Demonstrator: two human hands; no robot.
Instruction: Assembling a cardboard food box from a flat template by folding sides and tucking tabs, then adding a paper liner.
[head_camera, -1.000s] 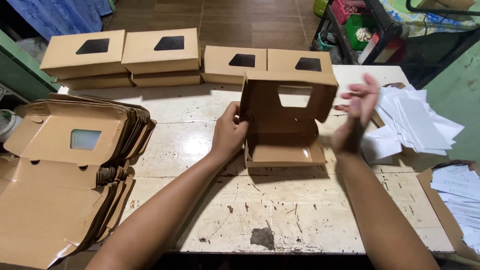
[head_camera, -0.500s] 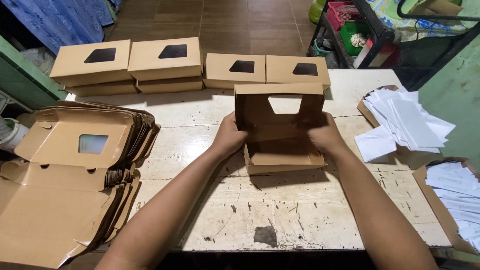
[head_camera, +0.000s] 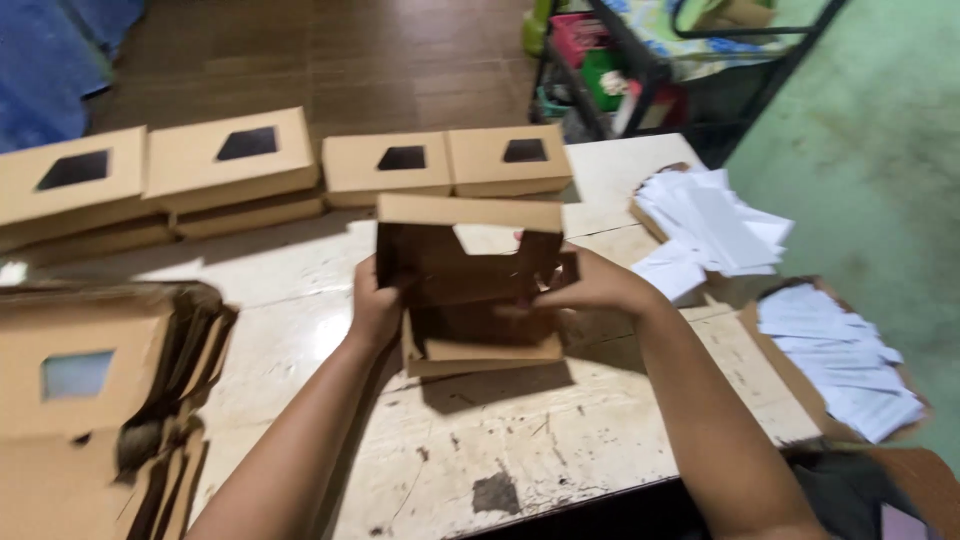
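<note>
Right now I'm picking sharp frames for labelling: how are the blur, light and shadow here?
Head view: the whole frame is softly motion-blurred, including both hands, left hand and right hand; the open box throws a dark shadow toward the camera on the pale table; its inside is dim; the white paper slips look bright, near washed out.

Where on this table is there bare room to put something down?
The near table top, between the open box and the front edge, is bare. So is the strip between the flat box stack and the left hand. The back row of finished boxes and the white papers crowd the rest.
</note>
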